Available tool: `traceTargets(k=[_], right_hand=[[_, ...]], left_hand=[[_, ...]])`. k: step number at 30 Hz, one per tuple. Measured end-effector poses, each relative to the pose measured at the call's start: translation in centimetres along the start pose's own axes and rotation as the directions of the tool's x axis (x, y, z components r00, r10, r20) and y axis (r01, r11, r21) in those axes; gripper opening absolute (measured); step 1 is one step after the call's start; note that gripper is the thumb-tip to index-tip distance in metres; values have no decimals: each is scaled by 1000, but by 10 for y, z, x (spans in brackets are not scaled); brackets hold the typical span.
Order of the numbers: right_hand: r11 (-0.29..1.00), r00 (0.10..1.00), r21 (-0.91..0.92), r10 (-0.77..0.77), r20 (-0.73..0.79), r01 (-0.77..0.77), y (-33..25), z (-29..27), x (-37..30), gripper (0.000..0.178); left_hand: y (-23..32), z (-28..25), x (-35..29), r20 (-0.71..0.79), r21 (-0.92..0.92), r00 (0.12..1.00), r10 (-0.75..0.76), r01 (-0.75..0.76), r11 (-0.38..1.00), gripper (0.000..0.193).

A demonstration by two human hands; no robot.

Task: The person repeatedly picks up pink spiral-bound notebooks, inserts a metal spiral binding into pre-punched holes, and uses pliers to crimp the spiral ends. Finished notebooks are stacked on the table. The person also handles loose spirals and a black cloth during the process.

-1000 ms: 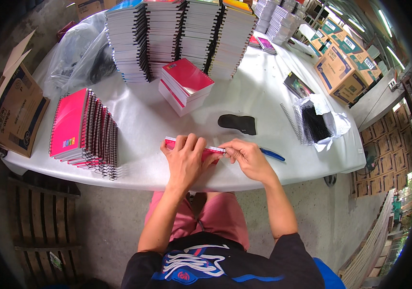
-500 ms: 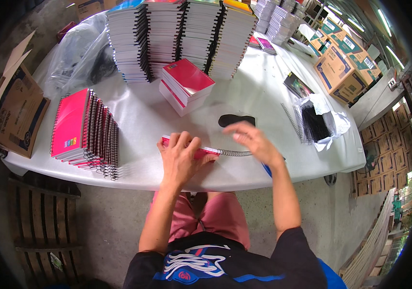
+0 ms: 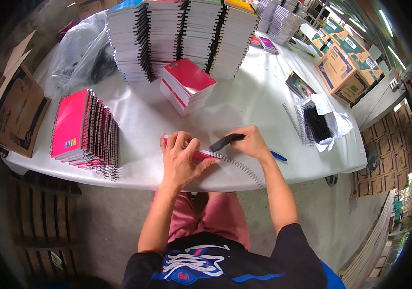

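Observation:
My left hand is closed around a red notebook standing on edge near the table's front edge. From the notebook's right end a metal spiral coil sticks out, and its loose end droops past the table edge. My right hand pinches a flat black rounded piece whose kind I cannot make out. That piece is raised just above the coil, its tip close to the notebook's corner. Right of this hand, a blue pen-like tool lies on the table.
Spiral-bound red notebooks form a stack at left. Ahead lies a pile of red-covered blocks, backed by tall notebook stacks. A torn white package of dark coils sits at right. An open carton stands far left.
My right hand has picked the black piece up off the table and brought it to the notebook. The coil's free end now hangs lower. My left hand stays in place.

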State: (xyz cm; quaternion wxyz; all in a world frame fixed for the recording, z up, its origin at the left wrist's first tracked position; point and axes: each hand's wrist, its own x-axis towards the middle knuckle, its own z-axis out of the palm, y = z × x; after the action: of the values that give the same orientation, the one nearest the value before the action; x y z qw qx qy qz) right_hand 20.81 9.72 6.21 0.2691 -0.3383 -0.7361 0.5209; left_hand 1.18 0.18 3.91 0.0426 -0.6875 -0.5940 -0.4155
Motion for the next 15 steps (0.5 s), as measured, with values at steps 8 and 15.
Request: traceTargets(k=[8,15], right_hand=[[970,996,-231,-85,-41,73,-11,0,10,29],[986,988,-129,-115,-99,102,-3,6,11,26]], left_hand=[[-5,1,1,-23,-88,999,-23,21,996,55],[-16,5,6,-19,-337,977,-213,194,921,66]])
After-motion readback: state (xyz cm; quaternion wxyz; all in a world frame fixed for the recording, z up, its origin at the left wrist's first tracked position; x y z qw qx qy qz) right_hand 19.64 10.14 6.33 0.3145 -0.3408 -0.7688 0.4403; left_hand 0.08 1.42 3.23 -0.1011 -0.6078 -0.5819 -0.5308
